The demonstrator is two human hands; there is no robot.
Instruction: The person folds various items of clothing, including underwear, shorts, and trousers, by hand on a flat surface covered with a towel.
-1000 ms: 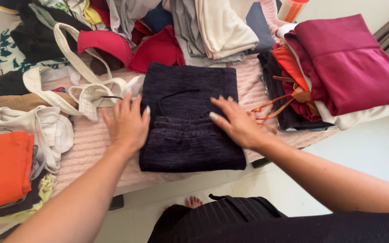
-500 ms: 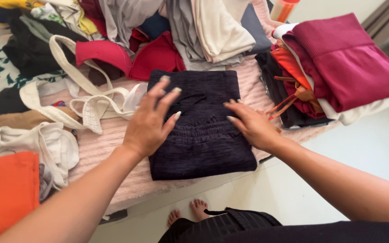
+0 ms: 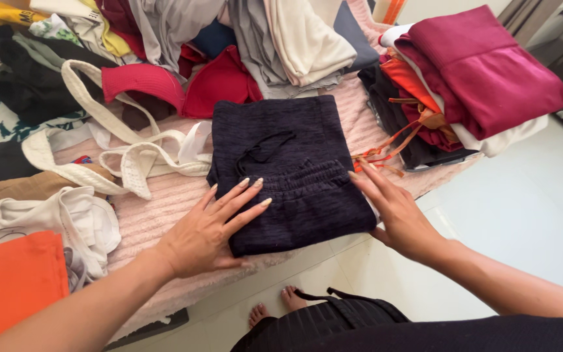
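One folded dark navy garment (image 3: 291, 173), knit texture, with a drawstring visible on top. It lies flat on the pink ribbed cover (image 3: 158, 212), near the front edge, roughly centre of the head view.

Two hands, both the wearer's own:
- Left hand (image 3: 210, 231): flat, palm down, fingers spread. The fingertips rest on the lower left part of the garment; the palm sits on the pink cover just beside it. Not gripping anything. The forearm comes in from lower left.
- Right hand (image 3: 395, 212): open and flat, fingers extended together, pressed along the garment's right edge at its lower corner. Holding nothing. The forearm comes in from lower right.

Around it, counted where I can:
- One stack of folded clothes (image 3: 470, 85) at upper right: a magenta piece on top, white, orange and black layers under it. Orange ties (image 3: 392, 146) trail out of it toward the garment's right side.
- One unsorted heap (image 3: 229, 39) along the back: red, grey, cream, blue, yellow and black pieces, overlapping too much to count.
- One cream bag with woven straps (image 3: 115, 140), left of the garment; its straps end just beside the garment's upper left corner.
- One orange folded piece (image 3: 11, 283) at lower left, with a white garment (image 3: 66, 215) beside it.

No containers in view apart from the bag; I cannot tell what is in it.

Bare feet (image 3: 278, 306) show on the pale floor below the edge.
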